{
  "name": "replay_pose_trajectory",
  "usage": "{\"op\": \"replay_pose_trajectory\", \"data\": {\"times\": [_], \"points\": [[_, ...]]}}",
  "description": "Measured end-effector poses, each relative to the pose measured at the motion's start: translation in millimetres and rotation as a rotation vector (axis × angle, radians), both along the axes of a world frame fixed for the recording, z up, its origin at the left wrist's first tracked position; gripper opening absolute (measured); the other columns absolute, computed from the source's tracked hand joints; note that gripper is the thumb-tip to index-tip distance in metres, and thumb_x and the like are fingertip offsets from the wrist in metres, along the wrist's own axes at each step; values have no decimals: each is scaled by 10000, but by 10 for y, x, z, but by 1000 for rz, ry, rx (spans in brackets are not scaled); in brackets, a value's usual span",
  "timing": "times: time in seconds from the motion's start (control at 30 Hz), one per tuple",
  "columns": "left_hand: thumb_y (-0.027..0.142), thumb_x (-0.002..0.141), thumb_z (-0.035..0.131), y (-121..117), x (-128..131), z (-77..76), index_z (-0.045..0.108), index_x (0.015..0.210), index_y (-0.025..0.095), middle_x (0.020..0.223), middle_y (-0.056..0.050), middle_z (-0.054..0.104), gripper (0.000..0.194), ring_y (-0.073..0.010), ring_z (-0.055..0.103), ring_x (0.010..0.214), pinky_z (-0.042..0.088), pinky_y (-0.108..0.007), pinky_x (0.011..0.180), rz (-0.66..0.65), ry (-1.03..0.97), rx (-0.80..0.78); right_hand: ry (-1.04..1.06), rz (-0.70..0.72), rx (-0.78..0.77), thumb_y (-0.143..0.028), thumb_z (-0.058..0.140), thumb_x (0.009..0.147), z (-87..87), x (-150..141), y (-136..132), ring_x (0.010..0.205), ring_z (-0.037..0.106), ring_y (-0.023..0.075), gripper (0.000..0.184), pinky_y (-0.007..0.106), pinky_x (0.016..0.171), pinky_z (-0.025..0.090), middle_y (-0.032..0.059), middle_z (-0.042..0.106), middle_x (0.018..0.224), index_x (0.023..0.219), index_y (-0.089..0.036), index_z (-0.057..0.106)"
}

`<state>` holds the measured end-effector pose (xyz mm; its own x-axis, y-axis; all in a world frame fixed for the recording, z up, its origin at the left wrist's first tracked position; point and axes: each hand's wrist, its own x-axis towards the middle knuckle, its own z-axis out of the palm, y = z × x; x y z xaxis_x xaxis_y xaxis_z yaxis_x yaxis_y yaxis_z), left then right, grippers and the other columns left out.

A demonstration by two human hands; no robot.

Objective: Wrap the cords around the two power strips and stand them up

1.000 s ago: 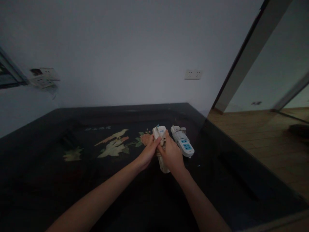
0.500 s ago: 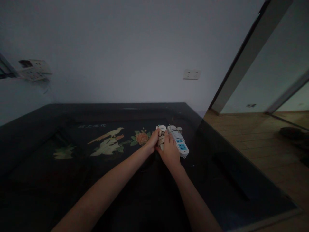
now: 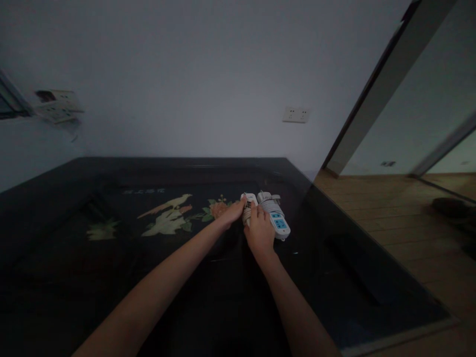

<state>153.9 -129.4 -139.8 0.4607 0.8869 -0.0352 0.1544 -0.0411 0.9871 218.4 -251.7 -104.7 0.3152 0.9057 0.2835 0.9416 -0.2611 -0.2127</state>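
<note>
A white power strip (image 3: pixel 249 198) with its cord wound round it lies on the black table (image 3: pixel 219 282), partly hidden under my hands. My left hand (image 3: pixel 235 211) is closed on its left side, with the fingertips near the far end. My right hand (image 3: pixel 260 231) covers the strip's near part, fingers curled over the wound cord and the thumb along the left. Just to the right, a second power strip (image 3: pixel 284 231) with blue socket panels and a grey cord (image 3: pixel 269 205) wrapped round it lies beside the first, close to my right fingers.
A bird-and-flower picture (image 3: pixel 167 222) decorates the tabletop on the left. Behind the table is a pale wall with a double socket (image 3: pixel 296 114); more sockets (image 3: pixel 59 106) are at the left. Wooden floor (image 3: pixel 379 208) stretches beyond the table's right edge.
My hands have brought the first power strip down from a raised, tilted position to lie alongside the second one. In the last half second the right fingers have shifted slightly over it.
</note>
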Motion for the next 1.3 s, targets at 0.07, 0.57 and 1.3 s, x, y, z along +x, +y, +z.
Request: {"op": "replay_pose_trajectory", "data": {"times": [0.07, 0.57, 1.3], "points": [[383, 925, 534, -24, 20, -37, 574, 1177, 156, 1223, -102, 583, 342, -240, 578, 1088, 472, -471, 935, 40, -9, 25, -8, 3, 2, -168, 559, 831, 0, 3, 4, 1248, 432, 287, 681, 384, 933, 462, 138, 473, 1428, 1467, -144, 318], [343, 920, 553, -64, 19, -117, 544, 1223, 163, 1234, -105, 569, 353, -234, 589, 1060, 506, -455, 891, 140, -21, 60, -82, 10, -21, -182, 440, 904, -75, -47, 13, 1296, 392, 322, 604, 426, 871, 489, 186, 412, 1461, 1488, -204, 289], [326, 925, 548, -140, -232, -27, 578, 1162, 164, 1179, -92, 597, 290, -207, 609, 995, 528, -412, 850, 127, 124, 130, -113, 5, -101, -199, 487, 899, -17, -91, -51, 1365, 318, 339, 645, 438, 908, 475, 197, 327, 1513, 1500, -214, 251]]}}
